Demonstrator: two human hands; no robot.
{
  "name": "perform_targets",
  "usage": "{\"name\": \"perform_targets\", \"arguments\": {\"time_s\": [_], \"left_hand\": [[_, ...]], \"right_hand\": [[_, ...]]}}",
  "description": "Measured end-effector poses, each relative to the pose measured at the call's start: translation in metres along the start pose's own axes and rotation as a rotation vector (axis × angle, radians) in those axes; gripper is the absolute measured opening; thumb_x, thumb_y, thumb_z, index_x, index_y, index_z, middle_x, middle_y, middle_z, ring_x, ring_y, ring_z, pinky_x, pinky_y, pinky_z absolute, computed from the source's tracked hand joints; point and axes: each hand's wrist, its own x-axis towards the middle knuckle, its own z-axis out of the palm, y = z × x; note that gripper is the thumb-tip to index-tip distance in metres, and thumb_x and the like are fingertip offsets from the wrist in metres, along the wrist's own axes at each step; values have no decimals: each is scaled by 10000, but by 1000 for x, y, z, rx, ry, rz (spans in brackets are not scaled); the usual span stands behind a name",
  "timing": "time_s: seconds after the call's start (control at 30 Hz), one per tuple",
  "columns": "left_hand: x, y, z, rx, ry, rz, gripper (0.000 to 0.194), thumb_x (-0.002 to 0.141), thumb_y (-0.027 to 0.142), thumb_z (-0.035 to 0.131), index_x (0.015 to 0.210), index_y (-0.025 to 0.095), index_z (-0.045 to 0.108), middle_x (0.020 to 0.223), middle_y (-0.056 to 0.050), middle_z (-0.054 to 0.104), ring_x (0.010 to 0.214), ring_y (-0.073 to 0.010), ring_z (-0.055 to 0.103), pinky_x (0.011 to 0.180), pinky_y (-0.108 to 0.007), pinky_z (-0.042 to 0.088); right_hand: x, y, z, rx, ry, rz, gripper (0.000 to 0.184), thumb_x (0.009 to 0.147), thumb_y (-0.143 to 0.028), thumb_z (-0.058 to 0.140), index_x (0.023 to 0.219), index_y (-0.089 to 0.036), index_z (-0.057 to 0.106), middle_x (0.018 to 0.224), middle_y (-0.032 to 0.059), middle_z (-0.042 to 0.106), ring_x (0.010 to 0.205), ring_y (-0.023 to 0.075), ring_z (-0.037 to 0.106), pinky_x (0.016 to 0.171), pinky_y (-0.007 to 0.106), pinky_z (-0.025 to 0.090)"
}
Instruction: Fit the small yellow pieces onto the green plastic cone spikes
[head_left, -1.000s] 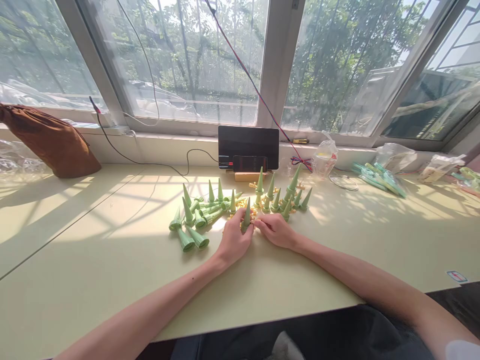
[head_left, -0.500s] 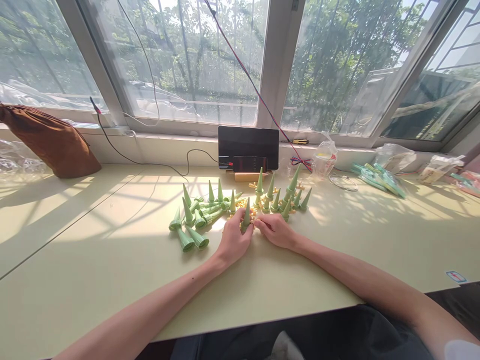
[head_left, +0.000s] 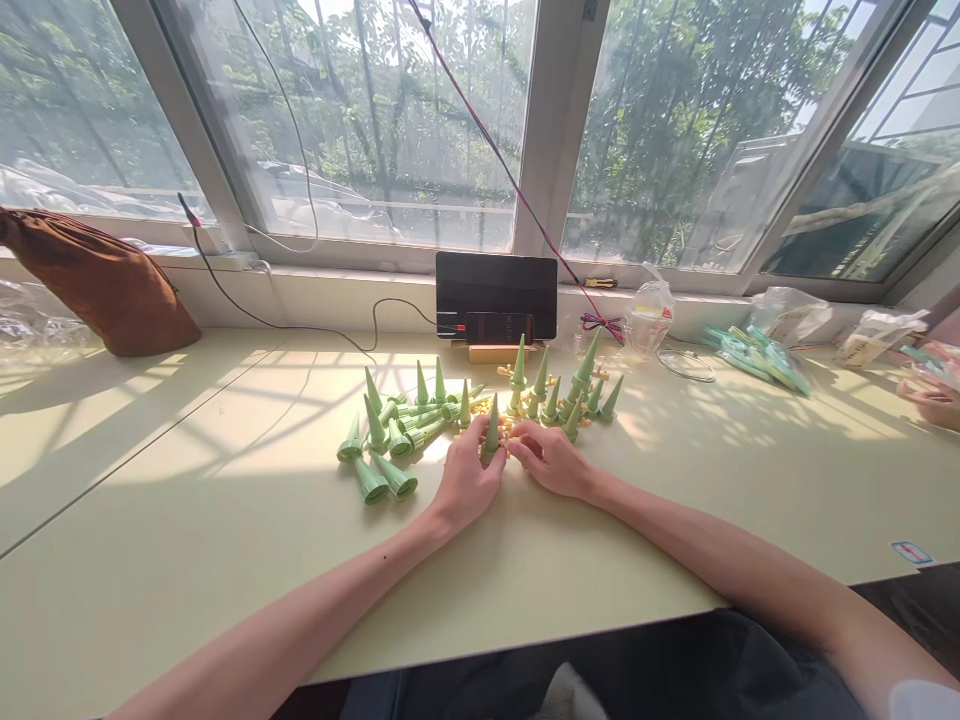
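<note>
My left hand (head_left: 466, 482) is closed around a green plastic cone (head_left: 492, 436), holding it upright with its tip up. My right hand (head_left: 551, 458) rests just right of it, fingers curled and pinched at the cone's base among small yellow pieces (head_left: 504, 430); what they pinch is too small to name. A loose pile of green cones (head_left: 394, 432) lies to the left of my hands. A group of upright green cones with yellow fittings (head_left: 559, 390) stands behind my right hand.
A dark tablet (head_left: 496, 294) with a phone (head_left: 499, 326) on a wooden stand sits at the back. A brown bag (head_left: 97, 286) lies far left. Plastic bags (head_left: 651, 316) and teal parts (head_left: 759, 356) are at the right. Another person's hand (head_left: 930, 402) shows at the right edge.
My right hand's fingers have shifted slightly toward the cone's base. Another person's hand has come into view at the far right edge.
</note>
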Motion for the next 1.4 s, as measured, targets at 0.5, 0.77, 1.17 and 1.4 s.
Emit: {"name": "perform_targets", "arguments": {"time_s": [0.5, 0.77, 1.17, 1.4], "left_hand": [[0, 0, -1, 4, 5, 2, 171, 856, 232, 527, 1026, 220, 520, 911, -22, 626, 891, -181, 599, 568, -235, 466], [0, -1, 0, 18, -11, -10, 170, 853, 229, 528, 1023, 227, 531, 890, -9, 626, 884, -176, 597, 611, -247, 481], [0, 0, 0, 2, -15, -4, 175, 858, 238, 524, 1032, 222, 525, 899, -17, 618, 908, -183, 597, 609, -247, 478], [-1, 0, 0, 21, -16, -14, 155, 856, 239, 524, 1010, 226, 526, 882, -8, 614, 867, -172, 592, 597, -239, 471]], "right_hand": [[0, 0, 1, 40, -4, -2, 163, 955, -350, 478, 976, -189, 492, 551, -80, 442, 470, 92, 340, 509, 224, 310], [0, 1, 1, -9, -4, -21, 306, 985, -330, 399, 724, -188, 471, 586, -34, 507, 518, 97, 421, 552, 228, 340], [0, 1, 0, -6, -1, -17, 253, 970, -330, 435, 768, -186, 483, 579, -51, 451, 511, 90, 356, 533, 227, 302], [1, 0, 0, -18, -17, -15, 366, 986, -338, 378, 651, -191, 386, 550, -53, 402, 515, 90, 336, 534, 226, 289]]}}
